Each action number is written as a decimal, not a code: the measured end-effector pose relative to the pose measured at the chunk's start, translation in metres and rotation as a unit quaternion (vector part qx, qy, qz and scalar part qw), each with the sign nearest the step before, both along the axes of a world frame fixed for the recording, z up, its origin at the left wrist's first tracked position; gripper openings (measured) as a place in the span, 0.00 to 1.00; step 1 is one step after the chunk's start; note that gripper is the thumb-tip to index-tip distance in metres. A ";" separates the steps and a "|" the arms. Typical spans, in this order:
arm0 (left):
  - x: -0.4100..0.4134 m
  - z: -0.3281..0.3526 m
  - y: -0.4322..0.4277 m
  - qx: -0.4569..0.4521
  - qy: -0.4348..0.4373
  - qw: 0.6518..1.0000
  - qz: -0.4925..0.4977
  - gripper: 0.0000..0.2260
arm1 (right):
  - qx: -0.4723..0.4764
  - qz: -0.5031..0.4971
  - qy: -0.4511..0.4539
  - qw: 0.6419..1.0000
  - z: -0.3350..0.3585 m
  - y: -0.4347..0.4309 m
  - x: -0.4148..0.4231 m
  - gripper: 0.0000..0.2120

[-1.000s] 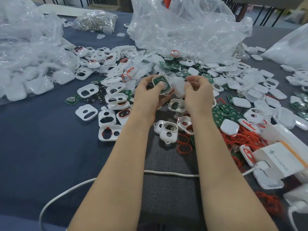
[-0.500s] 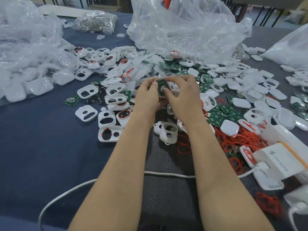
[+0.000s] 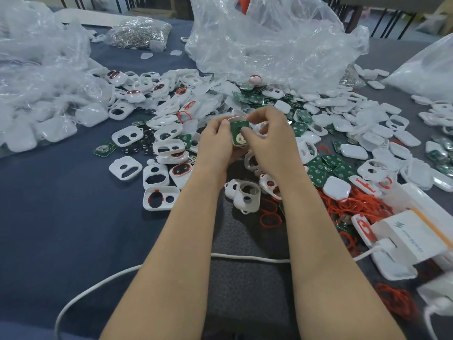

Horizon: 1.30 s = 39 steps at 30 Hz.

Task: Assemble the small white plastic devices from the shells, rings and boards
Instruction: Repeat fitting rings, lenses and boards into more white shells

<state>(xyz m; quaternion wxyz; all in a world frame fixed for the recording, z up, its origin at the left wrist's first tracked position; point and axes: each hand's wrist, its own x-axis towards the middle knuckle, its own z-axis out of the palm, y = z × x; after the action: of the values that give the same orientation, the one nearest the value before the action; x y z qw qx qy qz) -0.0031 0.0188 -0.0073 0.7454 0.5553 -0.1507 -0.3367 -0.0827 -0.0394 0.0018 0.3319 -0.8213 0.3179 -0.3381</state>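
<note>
My left hand [image 3: 217, 141] grips a small white shell with a green board [image 3: 239, 132] seated in it, tilted up on edge above the table. My right hand [image 3: 269, 141] meets it from the right, its thumb on the board's face and its fingers curled over the shell's top edge. Loose white shells with cut-outs [image 3: 127, 168] lie to the left, green boards [image 3: 326, 168] to the right, and red rings [image 3: 269, 218] near my right forearm. White closed covers [image 3: 335, 188] are scattered on the right.
Crumpled clear plastic bags [image 3: 269, 38] rise behind the piles, more bagged parts [image 3: 36, 89] at the left. A bag of small metal pieces [image 3: 139, 33] sits at the far back. A white cable [image 3: 103, 283] crosses the blue cloth; white chargers [image 3: 411, 239] stand at the right.
My right hand has come in from the right onto the shell and board held by my left hand. The shell has turned more on edge.
</note>
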 end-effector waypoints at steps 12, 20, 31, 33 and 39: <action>0.003 0.000 -0.001 0.011 0.056 0.998 -0.036 0.13 | 0.131 0.018 -0.172 0.976 0.006 -0.012 -0.009 0.07; 0.002 -0.001 -0.001 0.025 0.033 0.998 -0.057 0.14 | 0.110 0.028 -0.120 0.986 0.003 -0.012 -0.008 0.10; 0.002 -0.002 -0.001 0.033 0.026 0.997 -0.060 0.12 | 0.104 0.022 -0.089 0.990 0.001 -0.011 -0.007 0.08; 0.003 -0.002 -0.001 0.035 0.025 0.997 -0.059 0.12 | 0.103 0.017 -0.089 0.991 0.001 -0.011 -0.006 0.08; 0.003 -0.002 -0.001 0.039 0.023 0.997 -0.062 0.12 | 0.127 0.016 -0.112 0.985 -0.001 -0.012 -0.007 0.10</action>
<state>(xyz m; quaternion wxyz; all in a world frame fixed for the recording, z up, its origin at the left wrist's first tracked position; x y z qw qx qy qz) -0.0002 0.0178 -0.0089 0.7042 0.5656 -0.1545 -0.4003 -0.0897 -0.0512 0.0012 0.4729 -0.7342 0.3056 -0.3793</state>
